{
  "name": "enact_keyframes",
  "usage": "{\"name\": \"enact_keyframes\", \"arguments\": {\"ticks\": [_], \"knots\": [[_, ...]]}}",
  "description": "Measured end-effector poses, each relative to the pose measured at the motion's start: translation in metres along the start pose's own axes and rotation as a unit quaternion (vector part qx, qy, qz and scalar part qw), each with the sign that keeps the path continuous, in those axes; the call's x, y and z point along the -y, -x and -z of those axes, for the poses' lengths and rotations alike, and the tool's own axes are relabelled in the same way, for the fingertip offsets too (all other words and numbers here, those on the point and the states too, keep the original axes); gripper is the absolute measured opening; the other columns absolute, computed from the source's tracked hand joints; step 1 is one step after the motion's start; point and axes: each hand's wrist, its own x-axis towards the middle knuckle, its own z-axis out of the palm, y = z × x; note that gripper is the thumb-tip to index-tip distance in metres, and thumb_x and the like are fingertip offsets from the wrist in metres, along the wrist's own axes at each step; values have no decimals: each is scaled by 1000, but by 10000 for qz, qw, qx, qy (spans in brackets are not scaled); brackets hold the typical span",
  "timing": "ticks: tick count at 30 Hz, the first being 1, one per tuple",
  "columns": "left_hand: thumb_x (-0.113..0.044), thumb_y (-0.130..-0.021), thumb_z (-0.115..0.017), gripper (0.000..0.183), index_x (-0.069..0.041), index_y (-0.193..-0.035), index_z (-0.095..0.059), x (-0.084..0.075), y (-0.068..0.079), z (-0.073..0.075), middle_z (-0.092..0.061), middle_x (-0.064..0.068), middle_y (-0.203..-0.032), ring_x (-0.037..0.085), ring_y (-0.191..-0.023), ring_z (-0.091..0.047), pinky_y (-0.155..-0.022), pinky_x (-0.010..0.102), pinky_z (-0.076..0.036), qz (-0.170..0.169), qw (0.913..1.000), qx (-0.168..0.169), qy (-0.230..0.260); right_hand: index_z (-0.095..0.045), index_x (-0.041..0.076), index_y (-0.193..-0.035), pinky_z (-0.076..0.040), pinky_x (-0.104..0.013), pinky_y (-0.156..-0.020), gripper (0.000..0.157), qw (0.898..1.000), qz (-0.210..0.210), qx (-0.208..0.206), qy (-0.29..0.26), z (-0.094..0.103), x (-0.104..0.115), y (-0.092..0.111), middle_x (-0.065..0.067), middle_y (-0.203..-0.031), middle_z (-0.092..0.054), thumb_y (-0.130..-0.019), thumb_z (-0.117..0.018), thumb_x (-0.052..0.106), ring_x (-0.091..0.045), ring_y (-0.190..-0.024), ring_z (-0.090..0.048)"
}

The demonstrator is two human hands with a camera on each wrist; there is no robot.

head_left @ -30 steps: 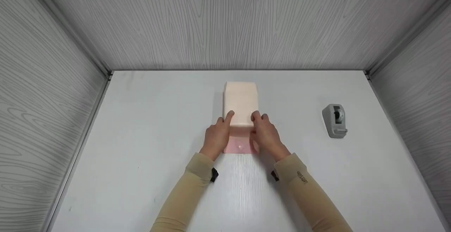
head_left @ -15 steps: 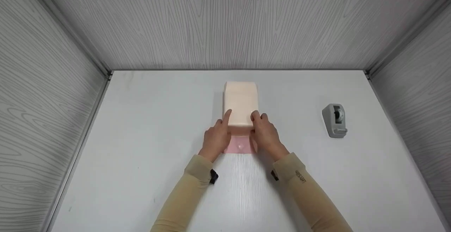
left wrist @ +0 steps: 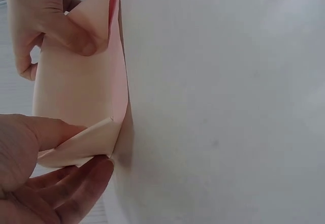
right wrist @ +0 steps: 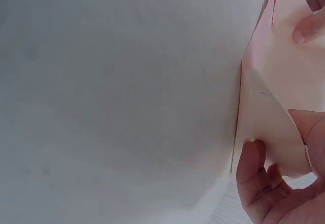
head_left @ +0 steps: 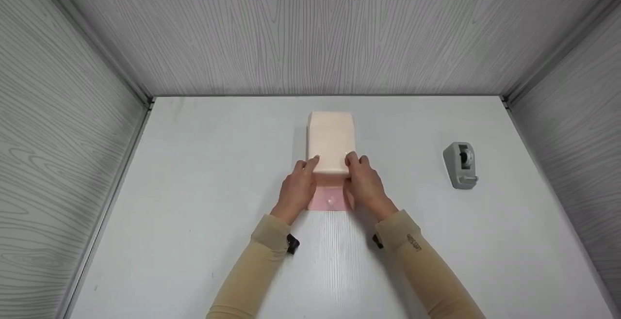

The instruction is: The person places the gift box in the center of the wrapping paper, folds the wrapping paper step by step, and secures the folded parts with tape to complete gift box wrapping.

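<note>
A pale peach paper box lies lengthwise on the white table, with a pink flap sticking out at its near end. My left hand pinches the box's near left side; in the left wrist view the thumb is on the inner face of a folded side wall and the fingers are outside it. On the near right side my right hand grips the opposite wall the same way, its curled fingertips against the outer face. The end between the hands stands open, with pink paper along its bottom edge.
A grey tape dispenser with a roll in it stands on the right part of the table. Grey wood-grain panels enclose the table at the back and both sides.
The left index finger straightened a little, then bent back down on the top of the box. The left wrist has shifted slightly left; the right hand and the box stay nearly still.
</note>
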Motion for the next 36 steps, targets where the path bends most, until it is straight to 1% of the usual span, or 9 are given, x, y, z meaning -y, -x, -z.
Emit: {"name": "enact_keyframes", "arguments": {"ticks": [4,8,11,16,21,26,32,34,36], "knots": [[5,-88,-66,59,-14,-140,-45,2,-4,-4,-55,14,-103,21,-60,-53,-55,37,-50,-12,10000,67,-67,-41,11,-111,-46,-41,-55,42,10000,-28,42,2,1,1,0,-14,-97,-47,-85,-72,0,-28,-61,-52],[7,-90,-60,50,-14,-134,-46,2,-7,-7,-53,13,-95,22,-58,-52,-53,38,-50,-38,9999,-40,-157,-42,11,-111,-44,-40,-53,40,10000,-53,56,9,1,1,0,-13,-95,-47,-86,-70,-1,-27,-59,-50],[8,-93,-55,43,-13,-129,-45,1,-9,-9,-52,13,-91,24,-56,-52,-52,39,-49,-102,9993,-116,-326,-41,11,-111,-42,-39,-51,39,10000,-36,35,-16,1,1,0,-13,-94,-46,-86,-68,-3,-27,-58,-48],[7,-93,-54,39,-13,-124,-42,0,-10,-11,-50,12,-90,26,-57,-51,-52,40,-48,-88,9987,-104,-491,-40,12,-113,-43,-39,-53,41,9997,-138,135,-154,2,0,1,-13,-97,-46,-85,-68,-1,-28,-60,-50],[6,-94,-52,36,-12,-123,-42,-1,-10,-11,-50,13,-91,27,-58,-53,-53,41,-49,-47,9988,-75,-485,-42,13,-116,-44,-38,-55,41,9990,-275,243,-270,3,0,2,-12,-100,-46,-88,-70,4,-27,-63,-52],[8,-93,-54,39,-13,-124,-42,-2,-9,-9,-51,14,-92,27,-58,-54,-52,40,-49,-6,9988,26,-487,-42,13,-115,-44,-38,-56,39,9994,-168,189,-229,3,0,2,-11,-98,-47,-89,-70,5,-27,-64,-52],[-5,-89,-67,56,-15,-139,-44,-5,-7,2,-57,16,-108,28,-64,-59,-60,42,-52,322,9981,505,-176,-43,13,-114,-44,-38,-56,39,9995,-108,177,-223,5,0,1,-11,-97,-48,-89,-71,4,-27,-64,-52],[-9,-91,-67,57,-15,-143,-45,-6,-6,7,-57,17,-112,29,-66,-60,-61,43,-53,358,9975,590,-121,-44,13,-113,-44,-38,-55,38,9994,-149,195,-229,5,1,1,-11,-96,-48,-88,-71,3,-26,-63,-52],[-12,-91,-67,56,-15,-143,-47,-6,-5,11,-56,18,-119,30,-75,-62,-64,43,-54,327,9977,576,-147,-43,13,-112,-43,-37,-55,38,9992,-197,236,-245,5,1,1,-12,-95,-48,-87,-70,1,-26,-63,-50]]}}
